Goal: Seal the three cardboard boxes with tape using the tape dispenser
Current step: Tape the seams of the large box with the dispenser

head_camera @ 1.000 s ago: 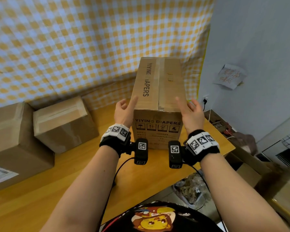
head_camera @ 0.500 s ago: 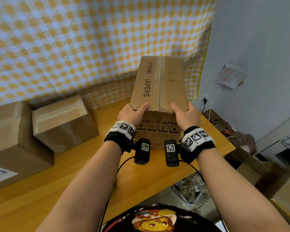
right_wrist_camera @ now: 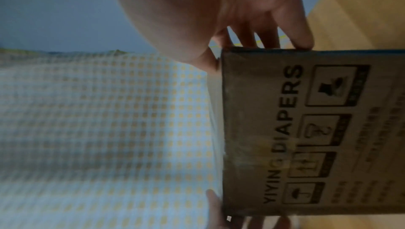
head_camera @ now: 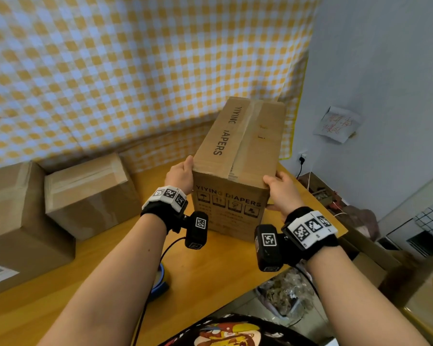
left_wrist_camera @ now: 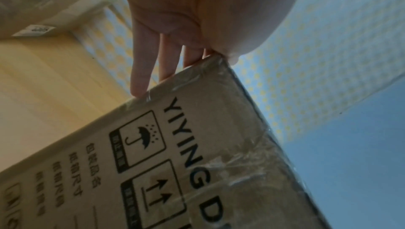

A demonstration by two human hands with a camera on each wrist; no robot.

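Observation:
A tall cardboard box [head_camera: 218, 136] printed "YIYING DIAPERS" stands on the wooden table [head_camera: 210, 265], slightly turned, with clear tape [head_camera: 248, 136] along its top seam. My left hand [head_camera: 183, 171] grips its near left top corner, thumb on top. In the left wrist view the fingers [left_wrist_camera: 140, 77] lie straight down the side of the box [left_wrist_camera: 197, 146]. My right hand [head_camera: 281, 191] grips the near right corner, its fingers [right_wrist_camera: 300, 30] wrapped round the edge of the box [right_wrist_camera: 306, 128]. A blue tape dispenser [head_camera: 161, 278] peeks out under my left forearm.
Two more cardboard boxes sit at the left: a medium one [head_camera: 90, 193] and a large one [head_camera: 18, 221] with a shipping label. A yellow checked cloth [head_camera: 135, 71] hangs behind. The table ends just right of the tall box; clutter lies on the floor there.
Both hands have slid from the box's top face and near edge out to its two near top corners. The box has turned a little and sits further right.

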